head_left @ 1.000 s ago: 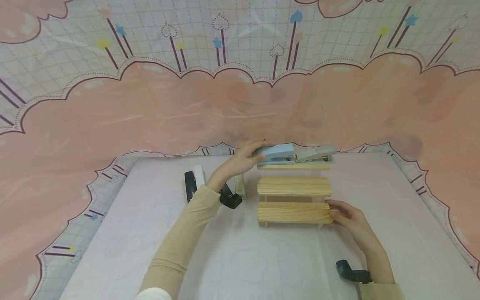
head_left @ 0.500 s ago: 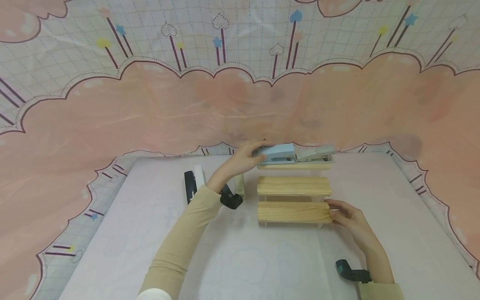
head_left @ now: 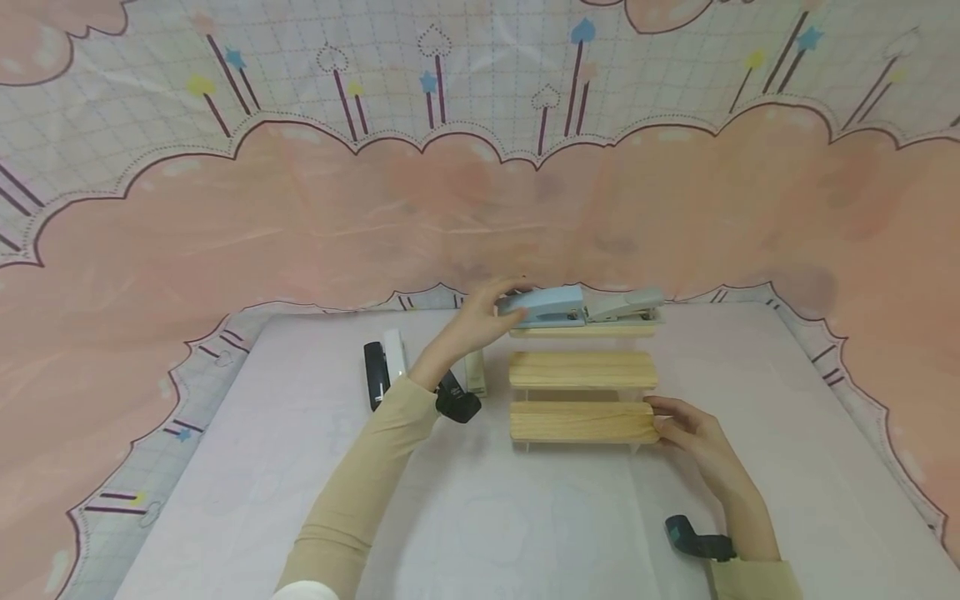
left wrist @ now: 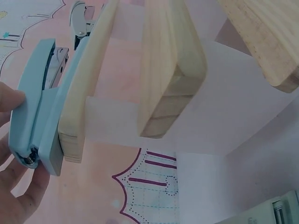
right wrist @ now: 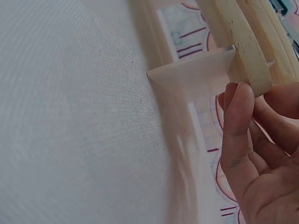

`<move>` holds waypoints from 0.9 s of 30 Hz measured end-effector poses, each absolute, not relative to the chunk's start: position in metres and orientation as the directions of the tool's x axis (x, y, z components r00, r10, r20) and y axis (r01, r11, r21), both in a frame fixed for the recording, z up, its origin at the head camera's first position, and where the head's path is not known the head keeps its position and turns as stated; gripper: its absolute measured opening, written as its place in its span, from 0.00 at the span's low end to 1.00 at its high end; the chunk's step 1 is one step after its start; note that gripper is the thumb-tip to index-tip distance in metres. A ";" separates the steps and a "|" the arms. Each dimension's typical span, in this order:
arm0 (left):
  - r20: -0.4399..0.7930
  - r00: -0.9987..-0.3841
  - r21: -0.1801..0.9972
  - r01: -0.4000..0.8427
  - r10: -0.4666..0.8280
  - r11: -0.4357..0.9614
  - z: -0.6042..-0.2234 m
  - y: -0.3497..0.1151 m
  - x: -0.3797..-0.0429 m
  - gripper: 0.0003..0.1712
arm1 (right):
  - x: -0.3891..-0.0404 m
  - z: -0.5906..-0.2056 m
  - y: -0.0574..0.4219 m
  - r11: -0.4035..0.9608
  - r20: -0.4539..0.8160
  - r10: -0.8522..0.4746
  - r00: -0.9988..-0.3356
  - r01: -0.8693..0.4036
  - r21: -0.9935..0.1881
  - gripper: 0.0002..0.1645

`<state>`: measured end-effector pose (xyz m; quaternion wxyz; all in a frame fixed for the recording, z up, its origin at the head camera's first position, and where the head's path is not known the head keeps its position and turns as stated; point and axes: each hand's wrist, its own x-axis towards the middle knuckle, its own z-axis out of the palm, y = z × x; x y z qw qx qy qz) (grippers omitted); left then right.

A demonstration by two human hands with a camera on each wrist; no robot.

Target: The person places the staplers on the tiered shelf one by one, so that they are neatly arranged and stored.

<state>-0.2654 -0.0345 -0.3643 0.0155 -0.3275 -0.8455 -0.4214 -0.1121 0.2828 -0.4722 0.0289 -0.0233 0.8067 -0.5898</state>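
Observation:
A light blue stapler lies along the left part of the top board of a three-step wooden rack. My left hand holds its left end; in the left wrist view, thumb and fingers wrap the rear of the blue stapler. Beside it on the same board sits a grey-green stapler. Down at the lowest step, my right hand pinches the board's right end. The right wrist view shows that board's end between thumb and fingers of the right hand.
Left of the rack, a black stapler, a white stapler and a cream, stapler-like item lie on the white table, partly behind the left arm. Patterned cloth hangs behind. Clear supports carry the boards.
The head view has shifted slightly, so everything sits a little further left. Both hands keep their holds, and the staplers and rack stay in place.

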 end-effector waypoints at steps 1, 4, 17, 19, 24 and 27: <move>0.311 -0.787 0.701 0.568 0.532 0.431 -0.365 -0.036 -0.265 0.23 | -0.113 -0.472 0.282 0.301 -0.023 -0.070 -0.997 0.000 -0.954 0.27; 0.348 -0.793 0.705 0.573 0.500 0.419 -0.369 -0.040 -0.265 0.23 | -0.113 -0.472 0.281 0.296 -0.030 -0.074 -0.997 0.007 -0.955 0.28; 0.519 -0.775 0.704 0.626 0.359 0.335 -0.376 -0.059 -0.261 0.17 | -0.114 -0.474 0.282 0.332 -0.032 -0.062 -0.998 0.009 -0.943 0.27; 0.533 -0.776 0.707 0.627 0.337 0.328 -0.378 -0.063 -0.259 0.17 | -0.113 -0.475 0.282 0.331 -0.033 -0.060 -0.998 0.011 -0.944 0.27; 0.551 -0.780 0.708 0.625 0.296 0.328 -0.384 -0.072 -0.254 0.17 | -0.113 -0.476 0.283 0.313 -0.033 -0.061 -0.998 0.012 -0.950 0.27; 0.545 -0.793 0.720 0.609 0.272 0.334 -0.388 -0.078 -0.251 0.16 | -0.114 -0.476 0.283 0.309 -0.032 -0.065 -0.997 0.011 -0.951 0.28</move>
